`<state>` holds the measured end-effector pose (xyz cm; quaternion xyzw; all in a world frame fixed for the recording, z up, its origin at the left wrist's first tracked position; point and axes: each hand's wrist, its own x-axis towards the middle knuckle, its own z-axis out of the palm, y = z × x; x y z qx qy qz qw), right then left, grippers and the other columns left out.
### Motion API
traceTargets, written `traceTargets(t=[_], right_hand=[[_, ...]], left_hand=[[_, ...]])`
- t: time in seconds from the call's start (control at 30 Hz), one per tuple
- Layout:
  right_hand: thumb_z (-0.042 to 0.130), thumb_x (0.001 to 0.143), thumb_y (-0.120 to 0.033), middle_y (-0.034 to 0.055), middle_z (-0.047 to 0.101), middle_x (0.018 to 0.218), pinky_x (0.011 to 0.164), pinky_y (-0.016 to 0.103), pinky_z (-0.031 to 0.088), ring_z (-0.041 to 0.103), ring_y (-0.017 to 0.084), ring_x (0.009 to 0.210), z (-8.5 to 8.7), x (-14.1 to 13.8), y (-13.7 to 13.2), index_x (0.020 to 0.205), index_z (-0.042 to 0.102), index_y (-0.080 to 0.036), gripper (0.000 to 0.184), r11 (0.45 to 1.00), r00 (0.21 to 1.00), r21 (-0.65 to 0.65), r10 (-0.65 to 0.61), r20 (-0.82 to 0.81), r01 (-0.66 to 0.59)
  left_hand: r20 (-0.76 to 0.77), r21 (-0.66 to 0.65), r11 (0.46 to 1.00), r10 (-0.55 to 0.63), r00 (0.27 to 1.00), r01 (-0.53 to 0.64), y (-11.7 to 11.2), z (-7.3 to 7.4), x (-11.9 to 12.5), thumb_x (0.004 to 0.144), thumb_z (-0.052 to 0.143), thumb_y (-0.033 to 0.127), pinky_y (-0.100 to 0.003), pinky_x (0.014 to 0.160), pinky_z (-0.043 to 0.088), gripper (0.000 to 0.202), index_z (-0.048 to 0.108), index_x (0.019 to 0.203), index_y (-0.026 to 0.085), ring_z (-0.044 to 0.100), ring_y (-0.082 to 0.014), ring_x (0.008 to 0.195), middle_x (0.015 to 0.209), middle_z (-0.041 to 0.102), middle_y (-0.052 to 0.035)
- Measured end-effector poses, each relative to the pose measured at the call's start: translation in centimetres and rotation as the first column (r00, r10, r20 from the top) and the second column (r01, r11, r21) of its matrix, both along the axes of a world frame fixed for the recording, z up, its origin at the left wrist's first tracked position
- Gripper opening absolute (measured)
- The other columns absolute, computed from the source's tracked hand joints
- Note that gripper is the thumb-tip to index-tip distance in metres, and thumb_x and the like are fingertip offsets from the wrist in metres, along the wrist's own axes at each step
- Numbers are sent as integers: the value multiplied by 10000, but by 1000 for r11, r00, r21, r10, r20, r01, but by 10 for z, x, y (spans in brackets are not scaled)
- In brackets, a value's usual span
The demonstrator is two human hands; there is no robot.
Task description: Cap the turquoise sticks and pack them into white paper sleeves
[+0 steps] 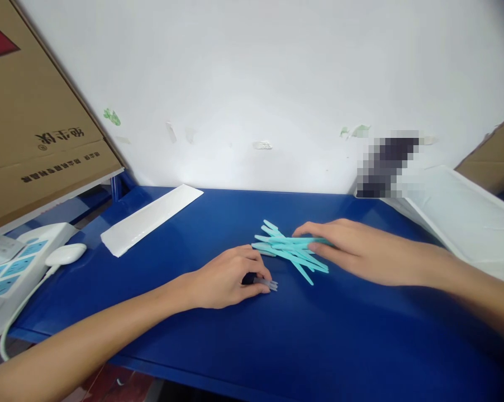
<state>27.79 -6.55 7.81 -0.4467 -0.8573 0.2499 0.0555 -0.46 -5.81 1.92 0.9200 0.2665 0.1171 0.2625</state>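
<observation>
A loose pile of several thin turquoise plastic sticks (289, 252) lies on the blue table (243, 340) near its middle. My right hand (352, 251) rests on the right side of the pile, its fingers closed round a few sticks. Just left of the pile, my left hand (227, 277) sits on the table with its fingers curled on a small clear plastic piece (269, 284) that sticks out past the fingertips. The two hands are a short gap apart.
A white paper sleeve (151, 218) lies at the back left. A white power strip (15, 265) with a plug and cable sits at the left edge under a cardboard box (38, 117). A white sheet (465, 218) leans at the right. A white wall stands behind.
</observation>
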Motion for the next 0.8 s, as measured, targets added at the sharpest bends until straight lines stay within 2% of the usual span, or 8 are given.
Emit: traceTargets(t=[0.07,0.13,0.27,0.43,0.6,0.7,0.8], right_hand=[[425,990,-508,20,673,794,604,318,410,605,221,713,4,6,-2,1137,645,-283,348,997,997,-48,69,26,-68],[434,978,-526,31,688,813,628,321,434,622,236,757,4,8,-3,1137,675,-281,379,989,991,-68,130,25,-128],[416,995,-488,38,717,876,695,336,472,644,236,786,-8,3,-5,1138,706,-279,384,983,984,-61,175,15,-174],[417,1012,-431,52,735,964,748,344,495,675,235,836,-21,0,-7,1178,714,-273,375,981,981,-6,193,31,-193],[416,1026,-357,55,732,952,732,329,494,678,215,804,-27,-1,-13,1158,717,-272,339,974,974,67,213,81,-219],[433,1010,-261,63,723,942,696,313,482,672,199,761,-33,-8,-22,1180,699,-260,315,962,968,145,215,127,-232],[449,955,-134,73,713,964,598,295,437,650,178,678,-44,-20,-33,1220,659,-234,352,942,962,239,193,192,-236]], left_hand=[[-12,18,999,33,999,-33,3,0,-1,973,656,327,-302,809,468,177,757,1052,206,614,-193,901,965,698,-52],[-19,26,998,55,998,-55,5,0,-2,975,652,318,-296,794,464,173,752,1054,201,613,-189,891,968,698,-53],[-13,23,998,66,998,-65,5,0,-2,974,652,314,-287,765,455,168,756,1042,200,611,-182,863,939,693,-47],[-2,0,997,76,997,-76,4,2,0,958,675,291,-279,762,452,137,763,994,194,613,-177,854,911,697,-39],[20,3,998,61,998,-61,5,0,-1,958,673,283,-281,762,455,125,760,983,196,612,-178,855,902,704,-35],[35,10,998,58,998,-58,4,-2,-1,958,673,281,-282,753,460,127,759,980,190,616,-179,848,906,704,-42],[49,21,998,57,997,-58,2,-5,0,957,674,269,-276,739,467,132,757,990,173,622,-177,840,922,693,-53]])
